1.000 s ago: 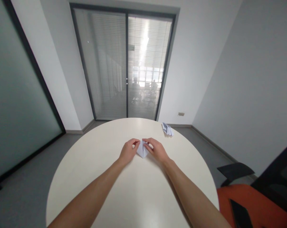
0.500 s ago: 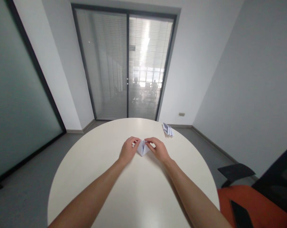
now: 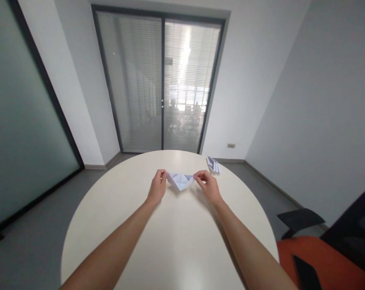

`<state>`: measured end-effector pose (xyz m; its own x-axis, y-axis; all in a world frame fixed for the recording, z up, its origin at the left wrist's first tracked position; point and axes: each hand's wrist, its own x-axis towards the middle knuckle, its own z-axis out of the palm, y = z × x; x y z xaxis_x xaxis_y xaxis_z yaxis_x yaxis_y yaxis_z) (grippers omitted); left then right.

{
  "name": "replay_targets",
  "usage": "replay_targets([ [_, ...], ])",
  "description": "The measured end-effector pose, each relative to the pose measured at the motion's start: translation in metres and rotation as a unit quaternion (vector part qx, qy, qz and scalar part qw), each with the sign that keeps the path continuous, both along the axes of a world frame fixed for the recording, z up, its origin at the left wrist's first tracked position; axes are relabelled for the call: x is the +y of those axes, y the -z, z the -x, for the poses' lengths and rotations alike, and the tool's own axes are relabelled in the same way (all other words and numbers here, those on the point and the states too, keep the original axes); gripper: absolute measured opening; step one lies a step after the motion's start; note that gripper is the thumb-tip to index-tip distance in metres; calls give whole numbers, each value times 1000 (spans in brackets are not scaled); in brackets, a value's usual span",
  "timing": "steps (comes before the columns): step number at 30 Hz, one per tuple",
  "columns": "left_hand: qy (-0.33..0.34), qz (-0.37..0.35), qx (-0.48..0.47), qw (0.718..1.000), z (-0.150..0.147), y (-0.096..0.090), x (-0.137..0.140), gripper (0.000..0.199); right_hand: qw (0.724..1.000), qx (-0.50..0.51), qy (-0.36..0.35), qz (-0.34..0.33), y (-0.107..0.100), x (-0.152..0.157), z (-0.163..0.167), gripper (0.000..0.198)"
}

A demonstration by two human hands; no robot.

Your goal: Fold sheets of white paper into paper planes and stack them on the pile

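Observation:
A folded white paper shape [image 3: 180,180], like a small boat, is stretched wide between my two hands just above the round white table [image 3: 170,237]. My left hand [image 3: 157,188] pinches its left tip with thumb and fingers. My right hand [image 3: 209,186] pinches its right tip in the same way. Both forearms reach in from the bottom of the view. The paper's underside is hidden.
A small pile of folded white papers [image 3: 213,164] lies near the table's far right edge. An orange and black chair [image 3: 327,257] stands at the lower right. Behind the table are glass doors with blinds [image 3: 161,80].
My hands have moved apart and slightly away from me, pulling the folded paper open from a narrow triangle into a wide boat-like shape.

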<state>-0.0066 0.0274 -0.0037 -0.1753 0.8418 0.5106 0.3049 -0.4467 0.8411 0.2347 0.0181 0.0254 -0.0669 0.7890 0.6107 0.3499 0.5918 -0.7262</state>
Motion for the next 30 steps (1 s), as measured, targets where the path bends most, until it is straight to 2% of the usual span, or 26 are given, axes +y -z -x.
replay_targets([
  [10,6,45,-123,991,7,11,15,30,999,38,28,15,7,10,-12,40],
  [19,-49,106,-132,984,11,20,24,24,997,47,-7,57,8,9,-10,45],
  [22,-81,130,-70,986,13,20,18,21,995,37,-3,88,13,10,-9,40],
  [25,-117,158,54,979,12,16,5,37,992,23,4,126,20,14,-9,31],
  [26,-135,146,101,975,11,15,0,43,990,18,4,137,23,15,-9,29],
  [28,-159,75,195,965,5,11,-9,53,988,8,4,153,27,18,-9,26],
  [30,-131,13,260,957,-2,7,-17,51,986,2,4,164,31,19,-9,24],
])
